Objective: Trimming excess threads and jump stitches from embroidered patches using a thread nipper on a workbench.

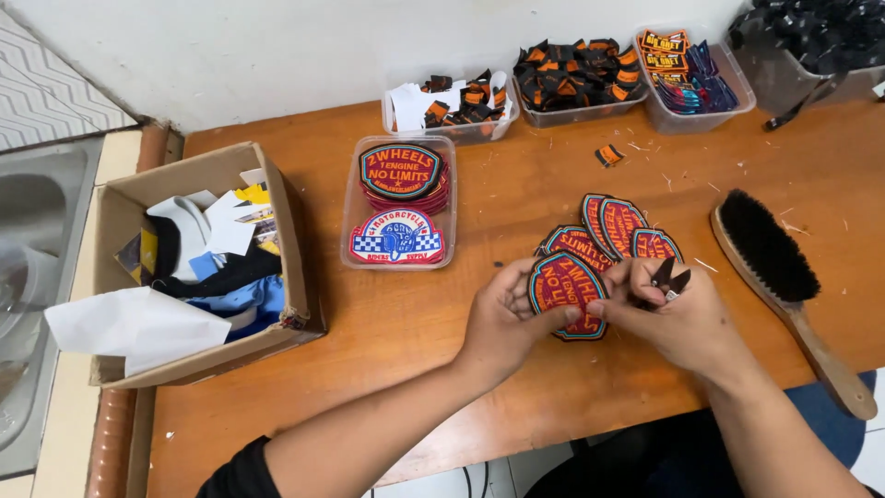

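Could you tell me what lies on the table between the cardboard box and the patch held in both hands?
In the head view, a clear tray of embroidered patches sits between the cardboard box and the held patch.

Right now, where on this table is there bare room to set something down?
Bare wood lies between the cardboard box and the left hand, below the clear tray. Another patch sits between the bins and the brush. It is crowded around the patches by the right hand.
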